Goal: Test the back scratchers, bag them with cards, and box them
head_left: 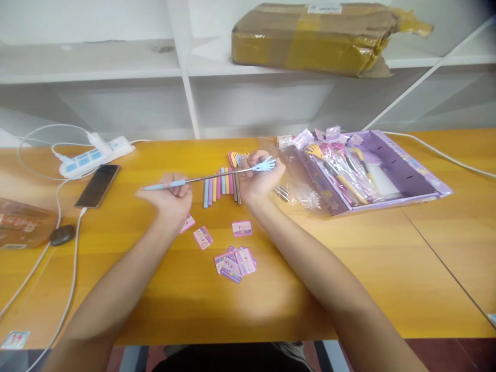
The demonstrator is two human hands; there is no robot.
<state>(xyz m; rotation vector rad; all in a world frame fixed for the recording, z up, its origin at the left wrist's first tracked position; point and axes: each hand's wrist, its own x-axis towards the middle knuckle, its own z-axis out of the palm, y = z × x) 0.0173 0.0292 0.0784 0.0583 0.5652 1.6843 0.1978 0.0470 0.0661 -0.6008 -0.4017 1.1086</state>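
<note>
- Table (349, 279): it carries a purple box (403, 200).
- Blue back scratcher (212, 176): above the table, left hand (172, 200) fingers curled around its handle (165, 185), right hand (260, 183) fingers closed near its head (265, 165).
- Rod (232, 172) (thin, metallic-looking): a crooked pull could bend it.

Back scratcher (219, 175): rod smooth, shiny metal; head (264, 164) and handle (166, 185) smooth, plastic-looking. Desktop (174, 299): wood-look, glossy, with glare. Cards (246, 261): printed paper or card; sheen unclear. Purple box (406, 153): smooth, cardboard-looking. Clear bags (304, 188): crinkled, glossy plastic film. Carton (275, 20): brown cardboard, ragged at one end; tape (310, 50) glossy.
</note>
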